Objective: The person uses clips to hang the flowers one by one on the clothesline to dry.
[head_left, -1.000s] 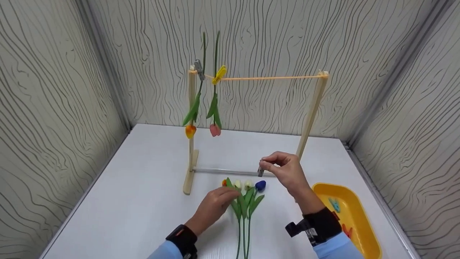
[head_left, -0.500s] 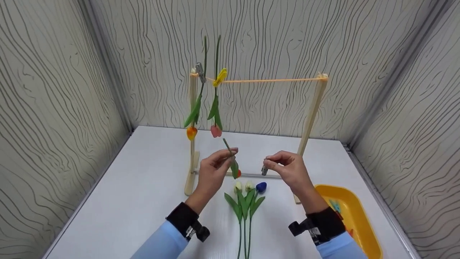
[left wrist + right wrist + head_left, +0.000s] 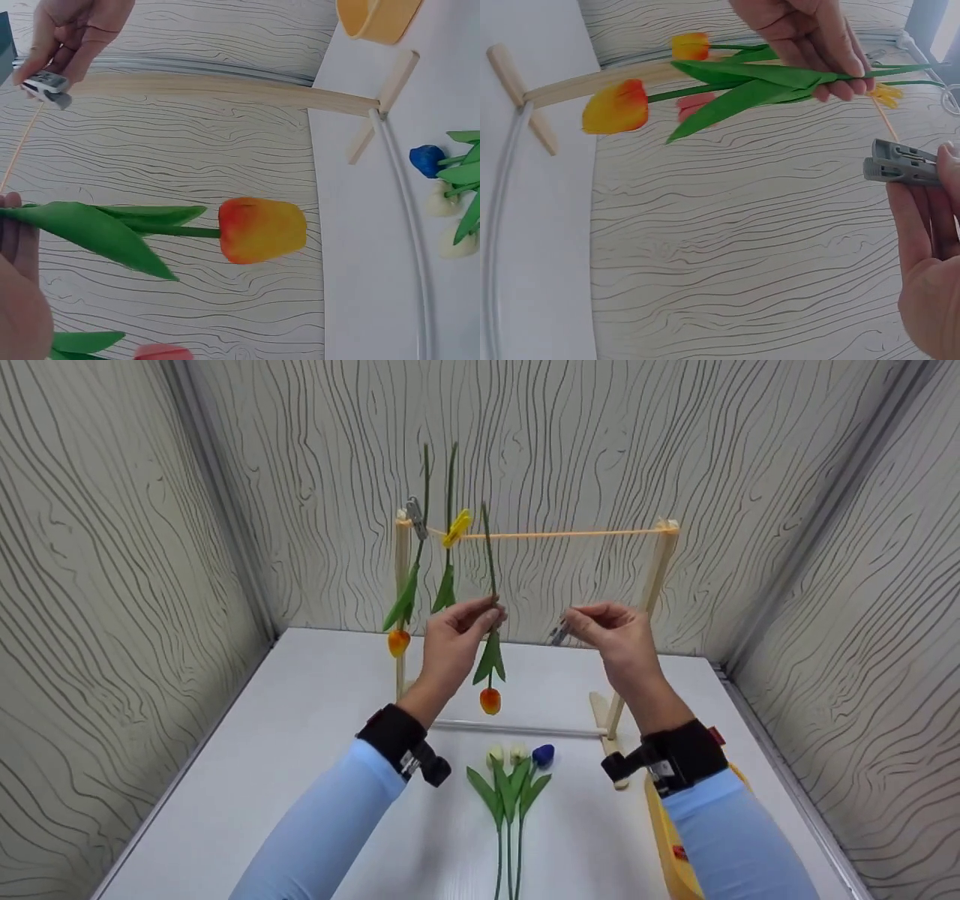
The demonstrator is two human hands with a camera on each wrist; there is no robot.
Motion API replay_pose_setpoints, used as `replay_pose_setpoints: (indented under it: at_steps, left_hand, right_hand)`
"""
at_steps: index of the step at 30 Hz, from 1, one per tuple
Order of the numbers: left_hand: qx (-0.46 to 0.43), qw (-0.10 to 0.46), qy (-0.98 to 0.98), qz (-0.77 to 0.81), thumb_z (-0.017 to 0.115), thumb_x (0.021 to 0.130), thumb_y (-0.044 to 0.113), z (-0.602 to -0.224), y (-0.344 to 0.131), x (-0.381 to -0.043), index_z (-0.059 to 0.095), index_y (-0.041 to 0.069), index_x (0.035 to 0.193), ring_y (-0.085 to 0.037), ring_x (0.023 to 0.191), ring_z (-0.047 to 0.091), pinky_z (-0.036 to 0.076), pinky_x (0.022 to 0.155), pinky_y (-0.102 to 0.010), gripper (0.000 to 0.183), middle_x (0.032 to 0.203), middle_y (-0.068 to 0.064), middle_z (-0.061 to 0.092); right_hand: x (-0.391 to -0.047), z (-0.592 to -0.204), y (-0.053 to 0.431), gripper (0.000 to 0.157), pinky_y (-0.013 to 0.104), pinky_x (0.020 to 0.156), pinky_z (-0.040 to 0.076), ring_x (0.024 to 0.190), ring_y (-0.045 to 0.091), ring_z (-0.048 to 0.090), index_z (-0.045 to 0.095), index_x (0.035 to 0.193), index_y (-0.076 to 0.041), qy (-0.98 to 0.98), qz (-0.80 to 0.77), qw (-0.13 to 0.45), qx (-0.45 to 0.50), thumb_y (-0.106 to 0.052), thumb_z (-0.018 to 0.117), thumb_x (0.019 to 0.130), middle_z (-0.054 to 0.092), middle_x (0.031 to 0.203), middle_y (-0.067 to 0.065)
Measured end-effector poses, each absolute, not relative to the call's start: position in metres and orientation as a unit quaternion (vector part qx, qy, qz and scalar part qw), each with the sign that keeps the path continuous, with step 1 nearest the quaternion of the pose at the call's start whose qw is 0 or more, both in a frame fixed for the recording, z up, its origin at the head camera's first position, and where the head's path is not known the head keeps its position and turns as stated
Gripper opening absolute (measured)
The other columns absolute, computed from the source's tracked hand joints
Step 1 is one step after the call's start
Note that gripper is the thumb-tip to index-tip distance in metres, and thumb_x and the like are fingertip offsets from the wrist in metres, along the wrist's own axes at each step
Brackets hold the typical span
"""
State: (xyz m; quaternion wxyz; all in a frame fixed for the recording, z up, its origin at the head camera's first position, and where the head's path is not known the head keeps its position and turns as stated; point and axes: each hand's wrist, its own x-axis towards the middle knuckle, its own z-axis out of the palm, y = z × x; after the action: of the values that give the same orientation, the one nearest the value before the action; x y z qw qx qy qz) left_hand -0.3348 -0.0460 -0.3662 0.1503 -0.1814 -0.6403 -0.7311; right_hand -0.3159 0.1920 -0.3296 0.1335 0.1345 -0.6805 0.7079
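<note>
My left hand (image 3: 459, 637) pinches the stem of an orange-yellow tulip (image 3: 490, 701), which hangs head down with its stem end rising past the orange string (image 3: 570, 535). To its right, my right hand (image 3: 616, 639) holds a grey clothespin (image 3: 901, 163) between thumb and fingers, apart from both tulip and string. Beside the left post, a grey clothespin (image 3: 416, 518) keeps another orange tulip (image 3: 398, 643) upside down on the string. A yellow clothespin (image 3: 457, 528) holds a pink tulip (image 3: 696, 107), its head hidden behind my left hand in the head view.
Two white tulips and a blue tulip (image 3: 543, 756) lie on the white table (image 3: 300, 780). The string runs between two wooden posts (image 3: 657, 577) joined low down by a pale rod (image 3: 525, 728). A yellow tray (image 3: 667, 847) stands at right, partly behind my right forearm.
My left hand has picked the orange tulip from the table and raised it, head down, to the string. My right hand has risen too, still holding the grey clothespin.
</note>
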Motion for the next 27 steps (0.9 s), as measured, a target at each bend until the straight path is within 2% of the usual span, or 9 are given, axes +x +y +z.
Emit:
replay_pose_setpoints:
  at_steps: [2,4,6,9,13,18,27]
  left_hand:
    - [-0.172,0.147,-0.643,-0.731,0.07,0.104,0.004,-0.358,-0.044,-0.342,0.077,0.002,0.13,-0.018,0.107,0.082,0.064,0.101,-0.028,0.027,0.118,-0.016,0.083]
    - [-0.158,0.144,-0.646,-0.732,0.07,0.105,0.007,-0.351,-0.042,-0.348,0.078,0.004,0.129,-0.017,0.108,0.082,0.063,0.103,-0.028,0.026,0.117,-0.013,0.083]
    - [-0.147,0.143,-0.649,-0.733,0.07,0.106,0.009,-0.345,-0.039,-0.354,0.079,0.006,0.129,-0.02,0.111,0.081,0.063,0.105,-0.029,0.025,0.117,-0.012,0.083]
    - [-0.134,0.144,-0.649,-0.735,0.068,0.107,0.011,-0.338,-0.035,-0.361,0.079,0.008,0.128,-0.027,0.116,0.08,0.062,0.108,-0.031,0.024,0.118,-0.012,0.083]
    - [-0.117,0.142,-0.653,-0.735,0.068,0.107,0.011,-0.333,-0.031,-0.366,0.079,0.008,0.129,-0.028,0.118,0.079,0.062,0.108,-0.032,0.024,0.12,-0.013,0.083]
    - [-0.099,0.152,-0.654,-0.735,0.068,0.107,0.01,-0.329,-0.031,-0.372,0.077,0.005,0.132,-0.022,0.114,0.079,0.062,0.108,-0.033,0.027,0.123,-0.013,0.082]
    - [-0.093,0.157,-0.65,-0.738,0.066,0.108,0.011,-0.325,-0.036,-0.376,0.077,0.007,0.131,-0.022,0.115,0.079,0.061,0.11,-0.034,0.026,0.126,-0.015,0.081]
  right_hand:
    - [-0.325,-0.314,0.187,0.024,0.024,0.089,0.066,0.084,0.007,0.079,0.082,0.088,-0.02,-0.645,0.738,0.139,0.139,0.001,0.076,0.099,0.081,0.086,-0.006]
    - [-0.333,-0.3,0.181,0.018,0.024,0.089,0.067,0.084,0.007,0.08,0.082,0.087,-0.019,-0.62,0.757,0.147,0.144,-0.004,0.08,0.097,0.081,0.086,-0.005]
    - [-0.34,-0.287,0.175,0.01,0.025,0.09,0.067,0.085,0.007,0.08,0.082,0.087,-0.018,-0.612,0.761,0.157,0.149,-0.01,0.084,0.093,0.08,0.087,-0.005]
    - [-0.349,-0.269,0.166,0.006,0.027,0.091,0.067,0.086,0.008,0.08,0.081,0.088,-0.015,-0.606,0.759,0.175,0.161,-0.013,0.086,0.091,0.08,0.088,-0.004]
    - [-0.362,-0.252,0.154,0.008,0.026,0.091,0.067,0.086,0.009,0.079,0.082,0.088,-0.013,-0.609,0.751,0.194,0.167,-0.009,0.083,0.094,0.079,0.087,-0.003]
    - [-0.374,-0.235,0.138,0.014,0.023,0.089,0.066,0.087,0.009,0.077,0.08,0.088,-0.015,-0.619,0.743,0.203,0.155,-0.005,0.079,0.098,0.077,0.089,-0.003]
    - [-0.391,-0.221,0.119,0.011,0.022,0.088,0.066,0.087,0.01,0.076,0.078,0.09,-0.012,-0.673,0.702,0.176,0.15,-0.005,0.078,0.1,0.074,0.092,-0.001]
